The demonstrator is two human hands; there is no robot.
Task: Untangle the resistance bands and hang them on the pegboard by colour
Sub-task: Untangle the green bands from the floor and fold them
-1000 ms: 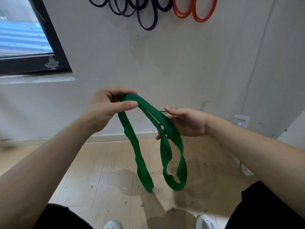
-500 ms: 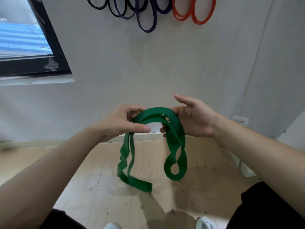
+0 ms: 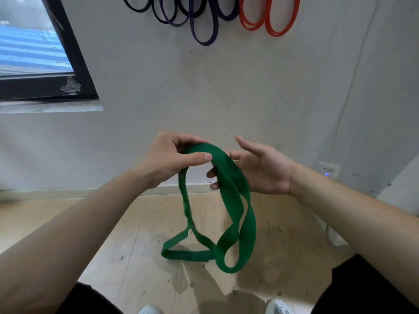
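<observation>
From the head view, the green band [image 3: 233,200] hangs in the air between both hands, above the floor [image 3: 113,223] and in front of the wall. The left hand [image 3: 167,157] has its grip clamped on the band's top, thumb pressed over the flat strap. The right hand [image 3: 260,168] is spread, fingers [image 3: 210,173] straight behind the strap and closed on nothing.

The strap crosses itself lower down, and its bottom loops dangle close to the floor. I reckon a hard pull apart would cinch that crossing tighter rather than free it. With only one pinch holding, a slip would drop it all.

The floor is pale wood, scuffed and flecked with dark bits, so a fallen band would pick up dirt. High on the white wall hang black bands [image 3: 140,6], purple bands [image 3: 204,30] and orange bands [image 3: 269,21]; their pegs are out of sight. A dark-framed window [image 3: 34,53] sits at the left.
</observation>
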